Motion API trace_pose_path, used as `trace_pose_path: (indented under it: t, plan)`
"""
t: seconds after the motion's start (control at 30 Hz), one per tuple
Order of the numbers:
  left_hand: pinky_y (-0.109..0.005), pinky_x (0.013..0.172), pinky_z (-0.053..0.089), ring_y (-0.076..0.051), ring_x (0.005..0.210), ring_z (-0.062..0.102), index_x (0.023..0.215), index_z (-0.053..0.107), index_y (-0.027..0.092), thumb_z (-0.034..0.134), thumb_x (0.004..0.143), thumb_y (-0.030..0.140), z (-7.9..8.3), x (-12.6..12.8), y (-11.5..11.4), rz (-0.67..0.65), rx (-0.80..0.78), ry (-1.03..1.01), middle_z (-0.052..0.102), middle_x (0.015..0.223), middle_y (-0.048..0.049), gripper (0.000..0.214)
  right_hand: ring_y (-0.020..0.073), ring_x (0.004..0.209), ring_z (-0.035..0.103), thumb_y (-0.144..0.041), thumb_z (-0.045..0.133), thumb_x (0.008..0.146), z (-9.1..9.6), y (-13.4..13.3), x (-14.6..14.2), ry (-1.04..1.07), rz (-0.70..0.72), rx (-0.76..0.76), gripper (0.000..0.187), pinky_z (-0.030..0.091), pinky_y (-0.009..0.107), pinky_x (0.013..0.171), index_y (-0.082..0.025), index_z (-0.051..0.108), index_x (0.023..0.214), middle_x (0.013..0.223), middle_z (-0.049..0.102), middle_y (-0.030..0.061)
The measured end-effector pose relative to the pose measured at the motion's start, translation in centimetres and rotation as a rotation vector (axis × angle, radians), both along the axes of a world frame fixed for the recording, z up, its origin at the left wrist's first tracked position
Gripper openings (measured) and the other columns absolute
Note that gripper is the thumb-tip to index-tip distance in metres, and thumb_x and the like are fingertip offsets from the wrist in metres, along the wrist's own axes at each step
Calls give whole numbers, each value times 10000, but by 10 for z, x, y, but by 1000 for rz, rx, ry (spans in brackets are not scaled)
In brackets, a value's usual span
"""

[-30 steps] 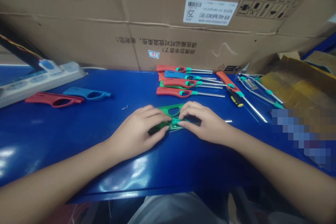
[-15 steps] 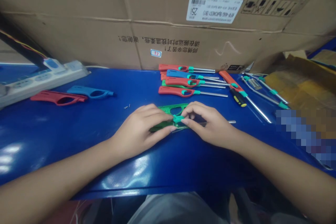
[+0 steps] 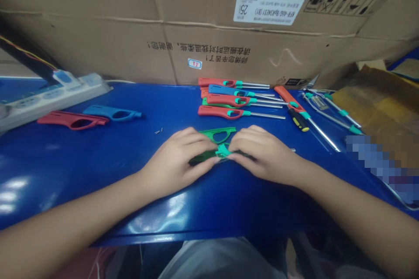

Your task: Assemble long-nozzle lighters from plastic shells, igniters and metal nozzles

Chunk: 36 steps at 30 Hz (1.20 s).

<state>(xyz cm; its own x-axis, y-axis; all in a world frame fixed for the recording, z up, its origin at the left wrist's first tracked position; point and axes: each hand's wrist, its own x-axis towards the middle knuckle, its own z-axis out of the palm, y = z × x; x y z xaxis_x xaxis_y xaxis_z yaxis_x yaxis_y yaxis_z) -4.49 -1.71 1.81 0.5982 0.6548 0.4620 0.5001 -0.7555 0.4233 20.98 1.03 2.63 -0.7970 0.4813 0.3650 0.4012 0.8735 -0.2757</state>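
Note:
My left hand [image 3: 180, 157] is closed, its fingers and thumb on the dark green lower casing half [image 3: 202, 157] of a gas lighter. Between my two hands sits a teal trigger piece [image 3: 223, 151], which my right hand [image 3: 266, 152] pinches at its right side. Behind my fingers lies another green casing half [image 3: 225, 133] with an oval trigger opening, partly covered by my left hand. The tip of a metal tube [image 3: 293, 150] shows just past my right hand. My fingers hide most of the lower casing half.
Several assembled lighters [image 3: 225, 112] lie at the back beside a black-yellow screwdriver [image 3: 298, 120]. Loose tubes with teal parts [image 3: 342, 112] are at right. Red [image 3: 73, 120] and blue [image 3: 113, 113] casings, small screws [image 3: 159, 131] and a power strip [image 3: 54, 98] are at left; a cardboard box [image 3: 131, 30] stands behind.
My right hand has turned and closed in over the tube, hiding more of it. The teal piece has tilted and moved slightly. My left hand has stayed nearly in place.

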Motion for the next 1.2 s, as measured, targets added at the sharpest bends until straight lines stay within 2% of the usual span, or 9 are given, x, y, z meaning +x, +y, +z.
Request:
trace_pose_path:
  t: [0.17,0.3,0.47,0.97,1.2]
  plan:
    - [-401,934,523,-233,1060,662,1196,700,182,625,1002,297,-3,-3,2,15,-55,123,741,1164,-76,238,187,846,640,-275,542,1037,3,3,6,-98,-132,-14,136,450,311,731,-195,626,965,947,696,50]
    - [-400,971,518,-229,1091,666,1219,687,190,624,1003,308,-4,-5,5,-11,-85,133,739,1184,-72,253,191,859,652,-264,486,1054,6,2,10,-215,-143,-1,192,444,304,713,-187,650,991,982,703,59]
    - [-393,966,519,-226,1076,661,1217,690,178,599,1017,272,-4,-5,5,-21,-97,141,733,1172,-80,239,189,812,624,-248,454,1058,8,2,10,-349,-142,6,244,431,311,704,-170,662,957,931,681,50]
    - [-380,924,533,-222,1003,656,1169,718,149,664,978,249,-3,-2,0,-22,-150,98,721,1075,-81,222,179,773,575,-224,470,1055,4,-2,6,-307,-36,86,225,385,301,678,-160,651,937,893,644,40]
    - [-364,895,541,-222,977,657,1146,728,143,710,940,230,-1,0,-2,1,-203,77,697,1026,-71,225,170,719,528,-202,470,1048,1,-3,3,-264,21,198,237,353,302,648,-155,645,895,836,627,32]
